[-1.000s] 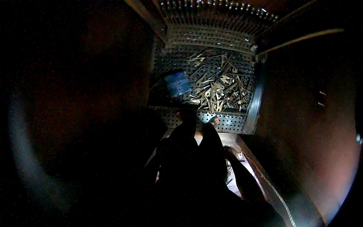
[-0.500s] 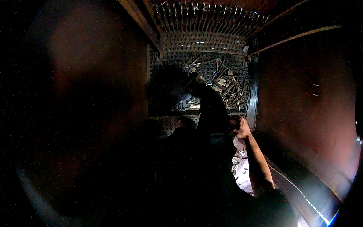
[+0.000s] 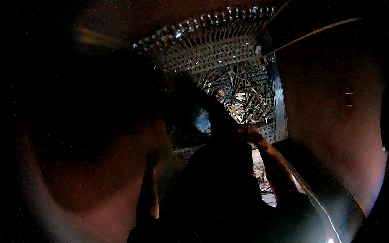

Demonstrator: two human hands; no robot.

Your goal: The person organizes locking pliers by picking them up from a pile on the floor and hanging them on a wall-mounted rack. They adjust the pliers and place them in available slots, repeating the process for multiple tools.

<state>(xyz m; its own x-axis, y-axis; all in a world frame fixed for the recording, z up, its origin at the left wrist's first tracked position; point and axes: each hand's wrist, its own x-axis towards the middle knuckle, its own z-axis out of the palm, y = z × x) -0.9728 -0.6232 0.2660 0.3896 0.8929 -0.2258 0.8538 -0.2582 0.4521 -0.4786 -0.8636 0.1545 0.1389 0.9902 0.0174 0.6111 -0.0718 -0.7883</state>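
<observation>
My right hand (image 3: 249, 134) is in shadow against a dark form in front of my body, at the near edge of the scattered metal pieces (image 3: 253, 99). Its fingers are too dark to read. My left hand (image 3: 152, 157) hangs low at the left, almost lost in darkness, with its forearm lit only along one edge; whatever it touches is hidden. Beyond my right hand, a small reddish shape (image 3: 220, 96), like fingers or toes, rests at the pile. I cannot tell whose it is.
A perforated metal panel (image 3: 190, 60) with a row of upright prongs (image 3: 202, 20) stands at the back. A stack of long strips (image 3: 279, 97) edges the pile on the right. Reddish-brown walls (image 3: 324, 105) flank the space, and a pale rope (image 3: 324, 204) runs at lower right.
The view has tilted and shifted. My right hand has sunk from light into shadow. My left forearm has come into view at lower left, and the reddish shape at the pile shows more clearly.
</observation>
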